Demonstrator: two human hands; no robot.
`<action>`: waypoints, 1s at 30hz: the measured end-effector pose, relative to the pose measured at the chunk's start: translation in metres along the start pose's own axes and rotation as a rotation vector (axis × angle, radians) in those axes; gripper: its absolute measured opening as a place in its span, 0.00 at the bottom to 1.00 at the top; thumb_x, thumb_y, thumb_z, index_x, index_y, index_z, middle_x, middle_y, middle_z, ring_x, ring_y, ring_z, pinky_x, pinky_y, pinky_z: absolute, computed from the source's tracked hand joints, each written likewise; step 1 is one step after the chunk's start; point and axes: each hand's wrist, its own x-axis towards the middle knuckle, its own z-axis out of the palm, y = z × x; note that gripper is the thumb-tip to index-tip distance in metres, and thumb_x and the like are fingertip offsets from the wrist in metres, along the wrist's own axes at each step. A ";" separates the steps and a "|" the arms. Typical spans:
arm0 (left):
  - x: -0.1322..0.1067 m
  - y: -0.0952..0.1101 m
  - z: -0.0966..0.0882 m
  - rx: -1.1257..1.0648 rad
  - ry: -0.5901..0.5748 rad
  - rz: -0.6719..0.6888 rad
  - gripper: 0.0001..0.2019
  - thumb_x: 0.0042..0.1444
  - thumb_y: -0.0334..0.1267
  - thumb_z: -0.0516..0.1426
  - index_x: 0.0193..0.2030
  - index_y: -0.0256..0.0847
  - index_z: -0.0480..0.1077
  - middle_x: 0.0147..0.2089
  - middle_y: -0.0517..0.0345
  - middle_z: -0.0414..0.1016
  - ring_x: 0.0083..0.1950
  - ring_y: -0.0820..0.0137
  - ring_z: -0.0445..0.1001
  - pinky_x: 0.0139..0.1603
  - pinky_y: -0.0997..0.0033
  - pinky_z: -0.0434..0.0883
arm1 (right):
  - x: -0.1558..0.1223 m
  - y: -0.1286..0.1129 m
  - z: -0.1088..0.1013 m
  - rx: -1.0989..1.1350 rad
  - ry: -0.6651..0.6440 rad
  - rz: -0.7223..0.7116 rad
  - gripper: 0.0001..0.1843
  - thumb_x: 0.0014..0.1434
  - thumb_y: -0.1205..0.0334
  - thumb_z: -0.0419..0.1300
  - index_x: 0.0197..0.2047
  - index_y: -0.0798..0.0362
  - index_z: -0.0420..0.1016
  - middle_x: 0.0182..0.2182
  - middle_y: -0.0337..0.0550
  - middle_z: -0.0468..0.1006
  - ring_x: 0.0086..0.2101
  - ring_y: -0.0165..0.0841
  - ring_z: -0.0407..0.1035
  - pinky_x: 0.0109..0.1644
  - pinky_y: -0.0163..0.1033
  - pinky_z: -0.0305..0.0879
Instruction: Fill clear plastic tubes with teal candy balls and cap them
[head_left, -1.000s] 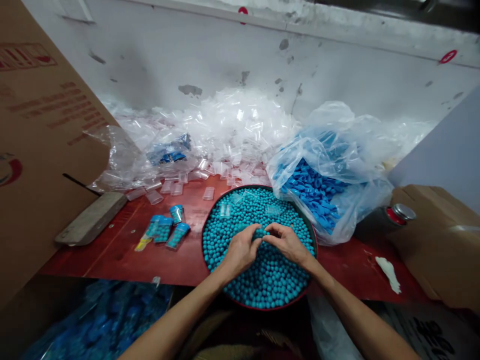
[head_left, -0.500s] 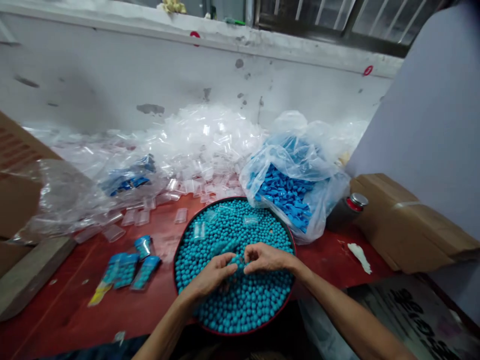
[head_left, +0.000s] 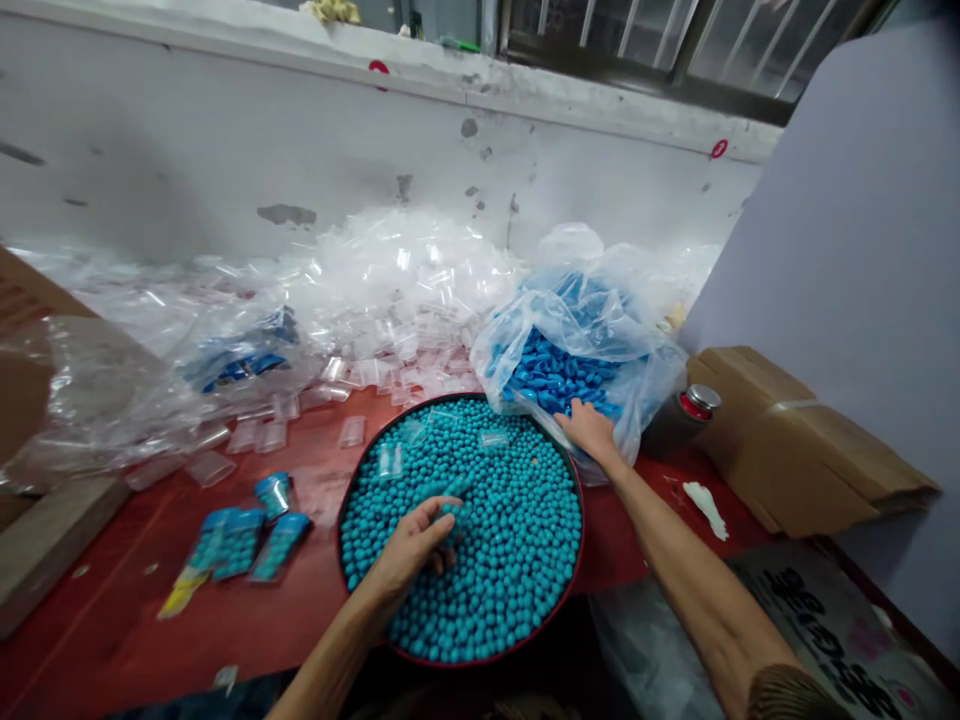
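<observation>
Your L hand [head_left: 409, 545] pinches a small clear plastic tube [head_left: 452, 505]; a tilt could spill teal beads [head_left: 510, 540]. R hand [head_left: 592, 430], grip unclear, in clear blue-cap bag [head_left: 555, 350], 1 o'clock.

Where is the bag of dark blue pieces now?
Head view, right of centre: the bag lies on the table behind the tray of turquoise beads, left of the red-capped can, the right hand at its front.
</observation>
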 end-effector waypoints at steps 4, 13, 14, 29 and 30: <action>-0.003 0.001 0.000 -0.104 -0.023 0.014 0.20 0.47 0.45 0.55 0.44 0.37 0.61 0.29 0.57 0.70 0.26 0.73 0.70 0.21 0.79 0.61 | -0.004 -0.022 0.018 0.074 0.060 -0.102 0.22 0.59 0.53 0.43 0.54 0.53 0.57 0.45 0.48 0.69 0.45 0.35 0.64 0.43 0.36 0.57; -0.001 -0.006 -0.002 -0.112 -0.031 0.017 0.19 0.48 0.44 0.56 0.44 0.37 0.61 0.30 0.56 0.70 0.27 0.72 0.71 0.22 0.79 0.62 | -0.019 -0.036 0.027 0.154 0.091 -0.609 0.19 0.56 0.57 0.52 0.50 0.53 0.65 0.43 0.46 0.69 0.43 0.34 0.63 0.44 0.37 0.57; -0.002 -0.006 -0.002 -0.111 -0.032 0.019 0.18 0.48 0.44 0.55 0.44 0.37 0.61 0.30 0.57 0.70 0.27 0.72 0.71 0.22 0.79 0.62 | -0.016 -0.033 0.026 0.188 0.094 -0.597 0.16 0.57 0.60 0.51 0.48 0.53 0.65 0.42 0.45 0.69 0.43 0.32 0.63 0.44 0.35 0.57; -0.004 -0.002 0.001 -0.131 0.026 0.086 0.19 0.48 0.46 0.55 0.42 0.36 0.60 0.28 0.56 0.71 0.25 0.71 0.72 0.19 0.80 0.61 | -0.023 -0.094 0.026 -0.131 -0.095 -0.634 0.11 0.56 0.62 0.51 0.41 0.50 0.68 0.39 0.46 0.68 0.41 0.37 0.60 0.38 0.37 0.54; -0.004 -0.002 0.002 -0.128 0.034 0.085 0.18 0.48 0.46 0.55 0.42 0.36 0.60 0.28 0.57 0.71 0.25 0.71 0.72 0.19 0.81 0.61 | -0.024 -0.095 0.029 -0.134 -0.103 -0.633 0.10 0.56 0.63 0.50 0.40 0.51 0.69 0.38 0.47 0.68 0.40 0.37 0.60 0.37 0.37 0.54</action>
